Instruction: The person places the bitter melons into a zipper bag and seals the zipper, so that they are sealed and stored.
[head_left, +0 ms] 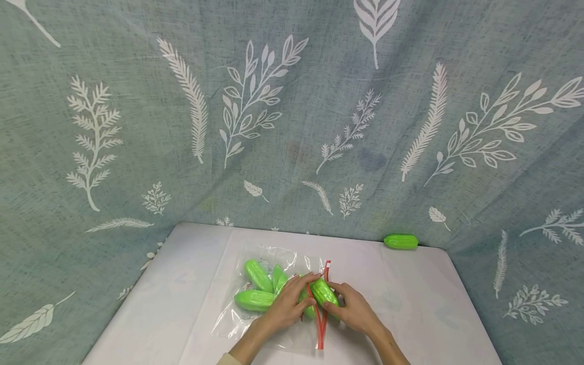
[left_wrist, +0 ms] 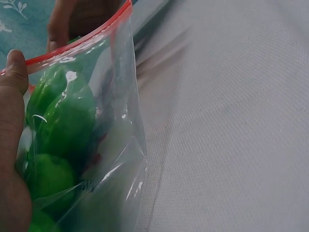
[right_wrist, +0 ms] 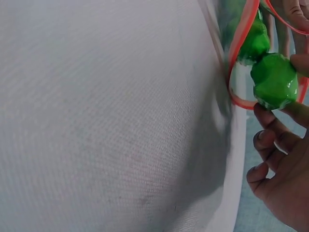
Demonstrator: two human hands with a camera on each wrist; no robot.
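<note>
A clear zip bag (head_left: 292, 342) with a red zip edge (head_left: 321, 337) lies flat on the table, its mouth to the right. Several green toy cucumbers (head_left: 253, 300) are inside it. My left hand (head_left: 286, 304) lies over the bag and grips its mouth, the thumb (left_wrist: 16, 70) at the red edge in the left wrist view. Between thumb and fingers, my right hand (head_left: 358, 309) holds another green toy cucumber (head_left: 324, 292) at the mouth. In the right wrist view this cucumber's end (right_wrist: 274, 81) shows within the parted red edges.
One more green toy cucumber (head_left: 400, 241) lies at the table's back edge, to the right. The white-covered table (head_left: 410, 304) is bordered by a grey-green cloth (head_left: 292, 126) with white leaf prints, at the back and both sides.
</note>
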